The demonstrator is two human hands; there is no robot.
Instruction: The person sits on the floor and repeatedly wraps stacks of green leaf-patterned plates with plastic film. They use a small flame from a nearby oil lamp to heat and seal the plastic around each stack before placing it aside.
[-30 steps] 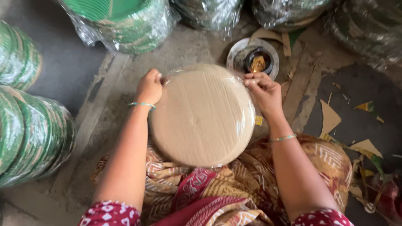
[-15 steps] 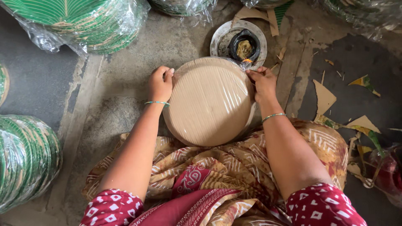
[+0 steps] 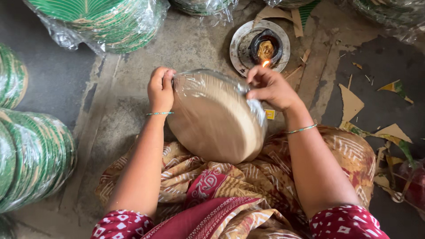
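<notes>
Wrapped stack of plates (image 3: pixel 217 119) was held tilted over lap, above patterned cloth (image 3: pixel 248 186), rim turned toward small flame. Left hand (image 3: pixel 161 88) was curled shut on stack's left edge, fingers folded over plastic wrap. Right hand (image 3: pixel 271 87) was partly closed, fingertips pinched on wrap at upper right edge. Green plate bundles (image 3: pixel 102 22) were seen lying on floor beyond. Metal dish (image 3: pixel 241 42) with burning lamp (image 3: pixel 265 48) was placed just past right hand.
</notes>
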